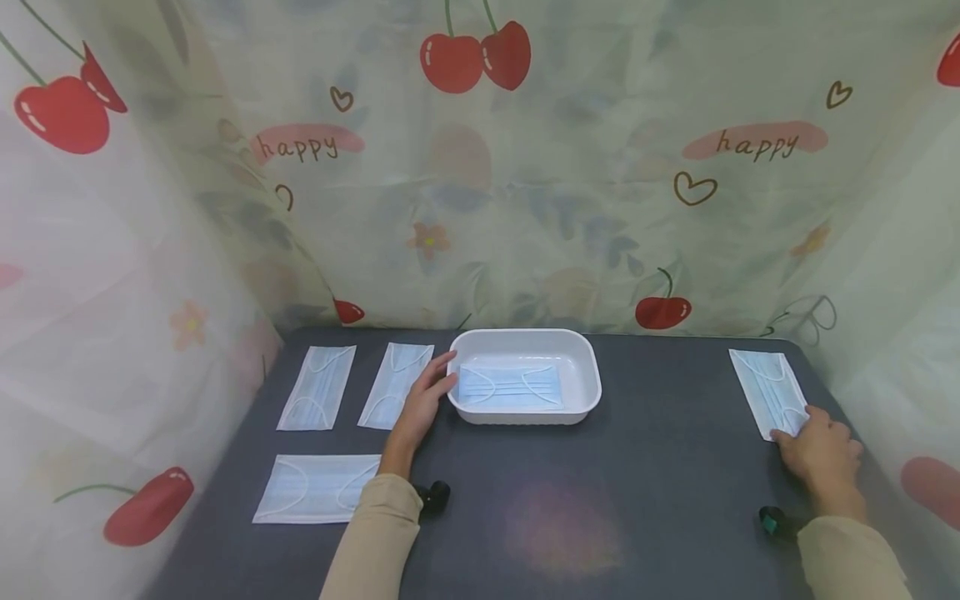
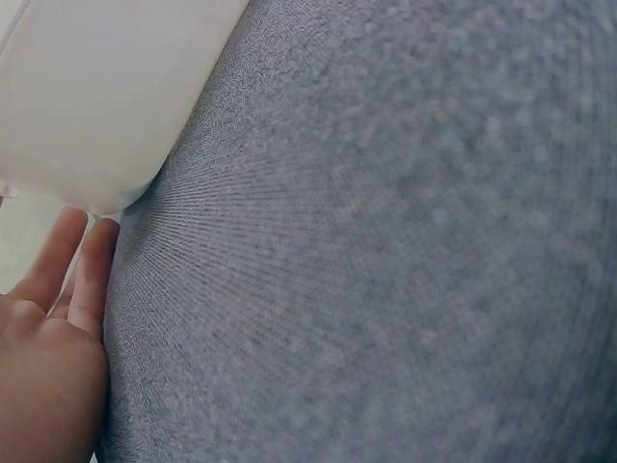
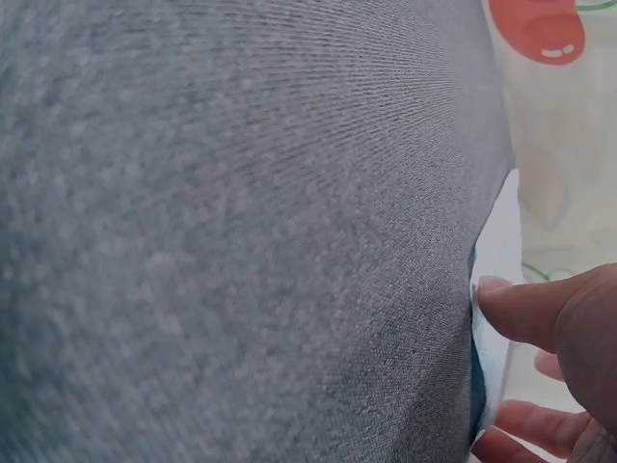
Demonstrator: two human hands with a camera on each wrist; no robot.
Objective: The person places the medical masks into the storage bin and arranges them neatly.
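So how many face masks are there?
5: one mask back left, another beside it, a third in front of them, a fourth in the white tray, a fifth at the right hand. Others could be hidden underneath.

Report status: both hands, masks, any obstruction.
Left hand at white tray, fingers extended. Right hand grips near end of rightmost mask. One mask in tray, three masks left of it. No obstacle seen between rightmost mask and tray.

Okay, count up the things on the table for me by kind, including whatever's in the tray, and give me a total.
White tray: 1
Light blue face masks: 5 visible (3 on the left of the table, 1 in the tray, 1 at the right hand)
Total: 6
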